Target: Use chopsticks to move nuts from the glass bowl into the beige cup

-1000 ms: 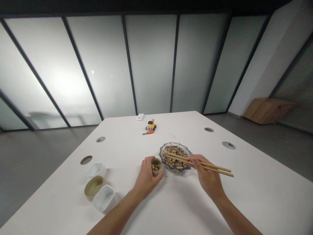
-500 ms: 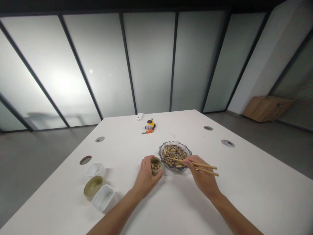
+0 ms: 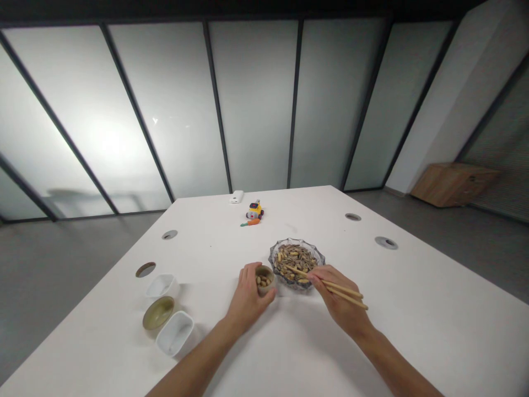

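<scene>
Two hands work mid-desk: left hand (image 3: 247, 298) wraps the small nut cup (image 3: 264, 279), steadying it; right hand (image 3: 339, 298) pinches chopsticks (image 3: 330, 285), tips in the adjacent glass seed bowl (image 3: 296, 262).

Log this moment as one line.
left hand: grips small tan cup of nuts | right hand: holds wooden chopsticks, tips in glass bowl of seeds | white table
</scene>
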Available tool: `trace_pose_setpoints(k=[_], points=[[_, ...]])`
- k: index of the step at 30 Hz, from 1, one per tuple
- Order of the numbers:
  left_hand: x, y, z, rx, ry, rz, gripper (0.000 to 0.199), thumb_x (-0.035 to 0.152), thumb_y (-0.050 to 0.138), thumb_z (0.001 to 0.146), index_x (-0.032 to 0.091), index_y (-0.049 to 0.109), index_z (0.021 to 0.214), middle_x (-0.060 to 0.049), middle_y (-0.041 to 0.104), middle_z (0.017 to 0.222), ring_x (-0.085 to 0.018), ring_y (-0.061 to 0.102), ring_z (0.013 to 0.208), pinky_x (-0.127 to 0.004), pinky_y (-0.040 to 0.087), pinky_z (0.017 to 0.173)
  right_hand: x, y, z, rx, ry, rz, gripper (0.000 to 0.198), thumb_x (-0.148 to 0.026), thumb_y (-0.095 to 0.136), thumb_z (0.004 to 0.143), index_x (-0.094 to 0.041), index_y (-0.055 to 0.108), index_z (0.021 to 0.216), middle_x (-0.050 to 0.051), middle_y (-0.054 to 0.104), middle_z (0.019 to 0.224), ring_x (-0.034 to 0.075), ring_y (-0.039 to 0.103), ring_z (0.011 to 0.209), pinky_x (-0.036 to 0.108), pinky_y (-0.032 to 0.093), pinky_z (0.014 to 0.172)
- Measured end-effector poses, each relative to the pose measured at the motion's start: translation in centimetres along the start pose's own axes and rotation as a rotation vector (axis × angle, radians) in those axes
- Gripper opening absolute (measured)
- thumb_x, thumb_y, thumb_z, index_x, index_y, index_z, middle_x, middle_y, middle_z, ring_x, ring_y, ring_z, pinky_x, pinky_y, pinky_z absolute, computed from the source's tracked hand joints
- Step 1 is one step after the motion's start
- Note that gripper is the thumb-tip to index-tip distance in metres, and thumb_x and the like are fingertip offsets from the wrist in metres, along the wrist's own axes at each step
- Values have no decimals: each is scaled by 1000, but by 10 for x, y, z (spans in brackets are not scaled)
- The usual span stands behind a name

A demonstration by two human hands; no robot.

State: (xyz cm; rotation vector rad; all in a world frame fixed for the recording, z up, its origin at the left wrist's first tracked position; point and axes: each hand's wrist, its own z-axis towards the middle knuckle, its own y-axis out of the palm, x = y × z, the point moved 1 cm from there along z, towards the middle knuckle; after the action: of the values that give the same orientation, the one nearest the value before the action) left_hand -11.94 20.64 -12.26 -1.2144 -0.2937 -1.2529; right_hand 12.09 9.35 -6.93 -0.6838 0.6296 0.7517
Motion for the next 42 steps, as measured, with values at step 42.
trace_pose_setpoints(k=[42], points=[[7,-2,1,-27,-26,4,60,25,80,85,23,59,141,-13,67,137,-32,65,131,-53,54,120,-12,-6,4,152,-27,31,41,-58,67,111,-27,87,92,7,84,91,24,80,85,34,67,77]])
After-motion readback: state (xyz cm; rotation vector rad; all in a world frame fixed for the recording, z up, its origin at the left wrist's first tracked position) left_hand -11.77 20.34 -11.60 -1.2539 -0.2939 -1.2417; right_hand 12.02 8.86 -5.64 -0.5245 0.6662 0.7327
